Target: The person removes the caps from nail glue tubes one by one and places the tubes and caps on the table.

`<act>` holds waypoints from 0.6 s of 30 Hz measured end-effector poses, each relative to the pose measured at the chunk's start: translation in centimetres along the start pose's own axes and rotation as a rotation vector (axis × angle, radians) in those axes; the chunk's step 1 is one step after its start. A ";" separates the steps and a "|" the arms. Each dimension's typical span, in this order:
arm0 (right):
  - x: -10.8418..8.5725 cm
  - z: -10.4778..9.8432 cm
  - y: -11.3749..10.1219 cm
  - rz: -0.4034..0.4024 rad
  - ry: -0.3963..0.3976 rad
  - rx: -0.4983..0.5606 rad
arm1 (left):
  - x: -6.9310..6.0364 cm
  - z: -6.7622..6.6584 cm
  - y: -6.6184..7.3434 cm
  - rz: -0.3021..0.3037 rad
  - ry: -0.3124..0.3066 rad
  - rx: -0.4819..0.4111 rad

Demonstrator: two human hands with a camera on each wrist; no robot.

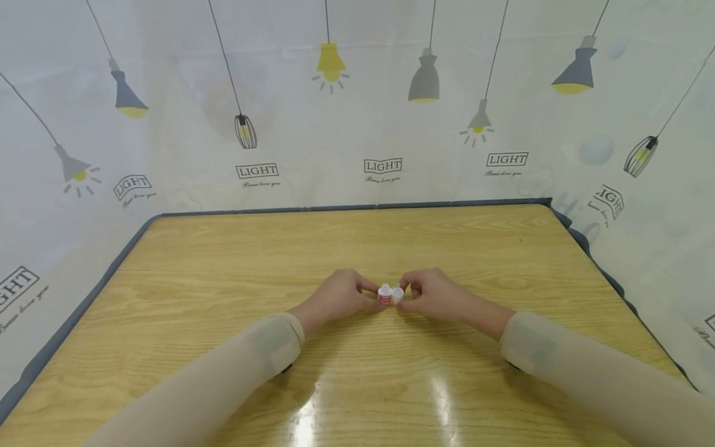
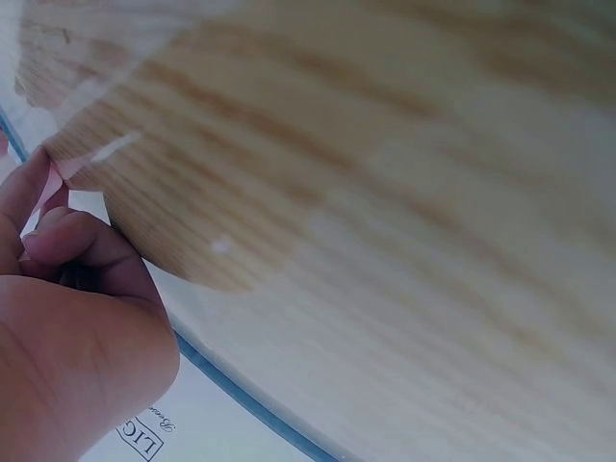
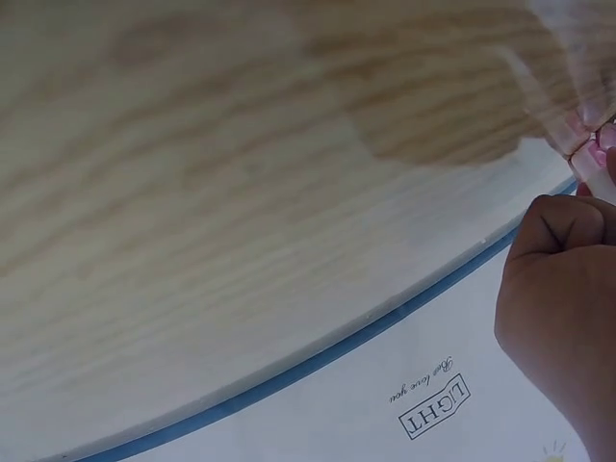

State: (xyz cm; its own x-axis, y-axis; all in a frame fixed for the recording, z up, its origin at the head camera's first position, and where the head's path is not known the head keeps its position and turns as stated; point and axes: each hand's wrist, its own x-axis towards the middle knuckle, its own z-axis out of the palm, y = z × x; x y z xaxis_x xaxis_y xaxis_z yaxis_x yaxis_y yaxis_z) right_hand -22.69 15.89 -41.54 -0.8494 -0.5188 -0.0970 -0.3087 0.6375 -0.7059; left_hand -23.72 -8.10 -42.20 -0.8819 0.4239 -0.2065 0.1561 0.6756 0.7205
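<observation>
In the head view, a small white bottle (image 1: 385, 297) with a red label is near the middle of the table. My left hand (image 1: 342, 295) pinches it from the left between thumb and fingertips. Right beside the bottle is a white cap (image 1: 398, 295), its round face turned toward me, pinched by the thumb and forefinger of my right hand (image 1: 440, 295). Whether cap and bottle touch is too small to tell. The left wrist view shows my left hand (image 2: 82, 327) with bent fingers; the right wrist view shows my right hand (image 3: 568, 269) beside a partly cut-off pinkish-white patch.
The wooden table (image 1: 357, 248) has a glossy surface with bright reflections near its front. A dark blue edge (image 1: 335, 208) runs along its back and sides. Behind and beside it hangs a pale sheet (image 1: 313, 130) printed with lamps and lettering.
</observation>
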 end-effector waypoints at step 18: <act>-0.4 -1.3 0.2 0.019 0.038 -0.033 | 0.0 0.1 0.2 0.009 0.009 0.031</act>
State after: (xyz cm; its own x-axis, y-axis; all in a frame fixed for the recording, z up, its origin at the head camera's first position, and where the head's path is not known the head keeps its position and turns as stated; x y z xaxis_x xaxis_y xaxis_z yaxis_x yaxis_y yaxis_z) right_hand -22.91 16.95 -40.71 -0.8707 -0.4847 -0.0832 -0.3057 0.6660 -0.6804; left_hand -23.64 -7.96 -42.14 -0.8845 0.4243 -0.1941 0.1773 0.6904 0.7014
